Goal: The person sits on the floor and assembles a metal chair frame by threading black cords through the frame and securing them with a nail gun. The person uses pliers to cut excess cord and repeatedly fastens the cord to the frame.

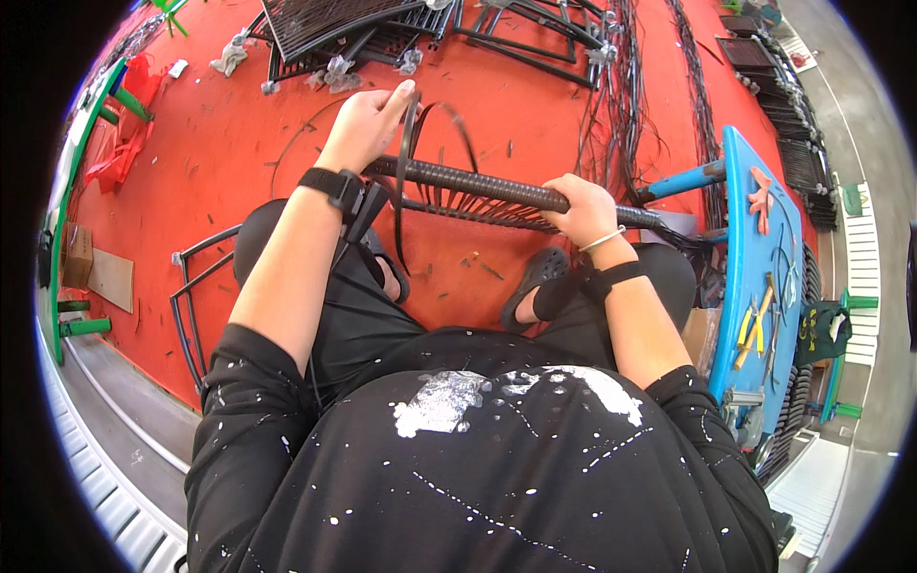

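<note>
A dark metal chair frame [190,294] lies across and beside my legs, one of its rails wound closely with dark brown flat plastic strip [487,185]. Around that wrapped rail closes my right hand [584,208], near the rail's right part. Above the rail's left end is my left hand [365,122], raised, its thumb and fingers pinching a loose strand of the strip [403,208] that loops down past the rail. Below the wrapped rail, a row of strips [458,204] runs to a second bar.
At the right stands a blue stool [738,286] bearing yellow-handled pliers [749,331], a hammer [756,322] and a pinkish glove [760,200]. More metal frames [530,36] lie ahead on the red floor, beside long bundles of strip [627,107]. A cardboard box [77,254] is at left.
</note>
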The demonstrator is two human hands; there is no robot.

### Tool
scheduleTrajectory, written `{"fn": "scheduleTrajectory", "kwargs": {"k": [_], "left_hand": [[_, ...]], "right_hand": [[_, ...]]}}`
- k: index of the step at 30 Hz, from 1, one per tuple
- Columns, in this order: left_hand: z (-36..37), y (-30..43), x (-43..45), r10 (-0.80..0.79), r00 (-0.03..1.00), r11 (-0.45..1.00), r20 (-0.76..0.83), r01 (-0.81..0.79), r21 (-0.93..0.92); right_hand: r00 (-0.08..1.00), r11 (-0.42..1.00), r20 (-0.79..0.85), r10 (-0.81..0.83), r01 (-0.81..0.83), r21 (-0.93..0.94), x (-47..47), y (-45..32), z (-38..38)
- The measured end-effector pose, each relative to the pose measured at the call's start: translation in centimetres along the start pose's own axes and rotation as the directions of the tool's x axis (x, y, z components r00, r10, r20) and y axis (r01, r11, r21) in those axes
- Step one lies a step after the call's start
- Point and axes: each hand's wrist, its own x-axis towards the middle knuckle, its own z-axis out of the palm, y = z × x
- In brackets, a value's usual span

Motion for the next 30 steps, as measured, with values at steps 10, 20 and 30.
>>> {"fn": "scheduleTrajectory", "kwargs": {"k": [10,20,30], "left_hand": [[1.2,-0.4,-0.6,0.072,0.956,0.997,0.286,-0.071,-0.012],[-0.8,-1.0,-0.4,0.034,0.986,0.987,0.165,-0.007,-0.163],[-0.7,-1.1,-0.8,0.08,0.931,0.997,0.356,-0.066,-0.049]], "right_hand": [[0.997,0.999,-0.073,0.03,-0.032,-0.018,1.8,0.2,0.3],[0.988,1.0,-0.152,0.015,-0.019,-0.021,3.2,0.9,0.1],[0.986,0.998,-0.16,-0.043,0.036,-0.044,2.5,1.0,0.1]]}}
